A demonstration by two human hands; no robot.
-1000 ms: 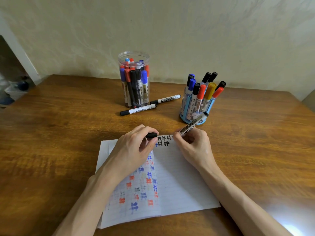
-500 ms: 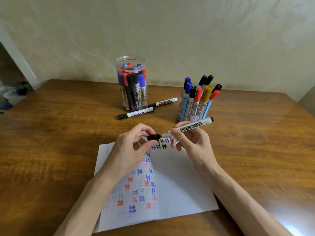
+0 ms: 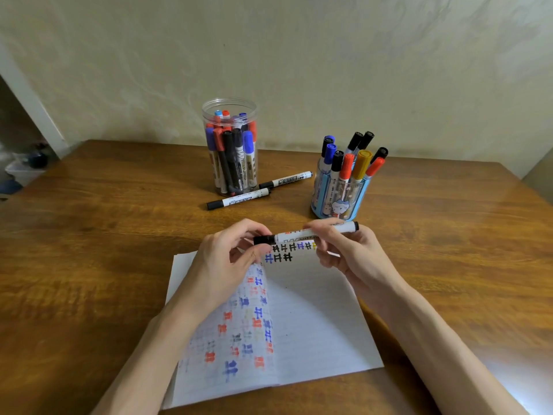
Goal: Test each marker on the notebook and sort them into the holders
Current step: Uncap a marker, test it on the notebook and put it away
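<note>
The left hand [image 3: 224, 265] pinches a black cap [image 3: 264, 239] between thumb and curled fingers. The right hand [image 3: 356, 256] pinches the white barrel of a marker [image 3: 294, 235] between thumb and fingertips. The marker lies almost level in the air between the two hands, with its black rear end pointing to the right. The cap meets the marker's left end, but whether it is pushed fully home cannot be told.

Just below the hands lies the open notebook [image 3: 317, 324], flat on the brown wooden desk [image 3: 89, 241]. Its right page carries a short row of black, blue and yellow hash marks [image 3: 282, 253] at the top, right under the marker. The left page is covered with many red, blue and black marks, and the left wrist lies over part of it.

Farther back on the desk, to the right, stands a blue holder [image 3: 338, 202] with markers upright in it, capped in blue, black, red and yellow. To the left stands a clear jar [image 3: 230, 151], also packed with markers. Two loose markers with black caps lie on the desk by the jar's base. One loose marker [image 3: 239, 200] is in front of it, and the other [image 3: 285, 180] is between the jar and the blue holder.
</note>
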